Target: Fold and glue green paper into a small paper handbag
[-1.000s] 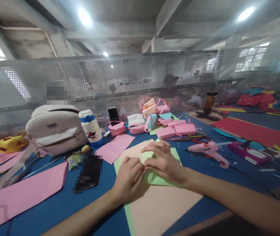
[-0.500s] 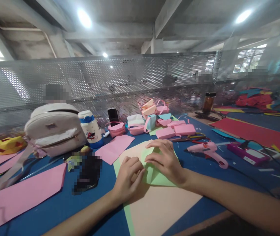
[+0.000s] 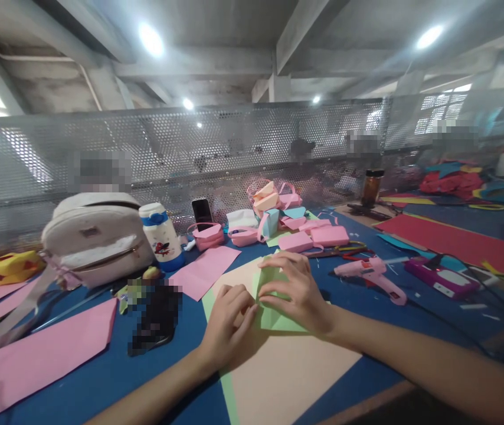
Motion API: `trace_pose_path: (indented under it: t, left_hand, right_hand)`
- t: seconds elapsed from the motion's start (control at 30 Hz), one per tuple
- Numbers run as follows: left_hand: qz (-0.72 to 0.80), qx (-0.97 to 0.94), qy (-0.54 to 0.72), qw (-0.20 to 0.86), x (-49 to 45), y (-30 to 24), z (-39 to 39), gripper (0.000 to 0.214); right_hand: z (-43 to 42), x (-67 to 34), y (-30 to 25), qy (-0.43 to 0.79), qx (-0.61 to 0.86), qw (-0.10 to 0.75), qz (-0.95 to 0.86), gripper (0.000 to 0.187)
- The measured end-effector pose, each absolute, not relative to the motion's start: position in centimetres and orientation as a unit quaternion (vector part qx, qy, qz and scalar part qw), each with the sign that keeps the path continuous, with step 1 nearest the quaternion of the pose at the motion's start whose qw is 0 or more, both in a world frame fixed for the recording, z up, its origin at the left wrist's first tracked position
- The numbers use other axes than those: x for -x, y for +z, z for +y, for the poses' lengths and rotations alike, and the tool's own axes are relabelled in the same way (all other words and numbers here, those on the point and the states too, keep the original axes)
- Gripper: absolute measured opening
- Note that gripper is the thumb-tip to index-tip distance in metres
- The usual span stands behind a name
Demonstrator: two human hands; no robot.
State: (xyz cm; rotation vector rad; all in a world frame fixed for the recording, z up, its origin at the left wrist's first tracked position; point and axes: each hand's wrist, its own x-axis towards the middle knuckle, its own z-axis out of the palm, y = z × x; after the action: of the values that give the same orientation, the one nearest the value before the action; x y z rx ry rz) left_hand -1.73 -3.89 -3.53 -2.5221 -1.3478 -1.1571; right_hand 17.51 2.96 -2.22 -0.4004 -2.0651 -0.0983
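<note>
A light green sheet of paper (image 3: 274, 319), partly folded up, lies on a larger peach sheet (image 3: 296, 372). My right hand (image 3: 296, 289) arches over it, thumb and fingers gripping a raised flap. From the other side my left hand (image 3: 229, 319) has its fingers curled in, with thumb and fingertips at the left edge of the green paper. My palms and knuckles hide much of the fold. Another green sheet shows as a strip along the left border of the peach one.
To the right lie a pink glue gun (image 3: 371, 274) with a cord and a purple box (image 3: 440, 277). Small pink paper bags (image 3: 296, 241) stand behind my hands. At left are a bottle (image 3: 162, 239), a backpack (image 3: 97, 239) and pink sheets (image 3: 48, 342). A perforated metal screen (image 3: 234, 153) closes off the back.
The green flap under my right hand stands more upright, and the right fingers have shifted slightly left along it. My left hand stays almost in place. The camera view has shifted a little.
</note>
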Motion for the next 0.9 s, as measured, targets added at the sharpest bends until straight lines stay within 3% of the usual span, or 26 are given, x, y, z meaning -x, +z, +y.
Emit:
trace_pose_path:
  t: [0.53, 0.9]
  left_hand:
    - [-0.412, 0.834, -0.364, 0.046, 1.5, -3.4, -4.2, 0.017]
    - [-0.410, 0.837, -0.361, 0.025, 1.5, -3.3, -4.0, 0.015]
  right_hand:
    - [2.1, -17.2, -2.1, -0.007, 0.149, 0.489, -0.859, 0.009]
    - [1.5, -17.1, -1.7, -0.018, 0.185, 0.388, -0.903, 0.007]
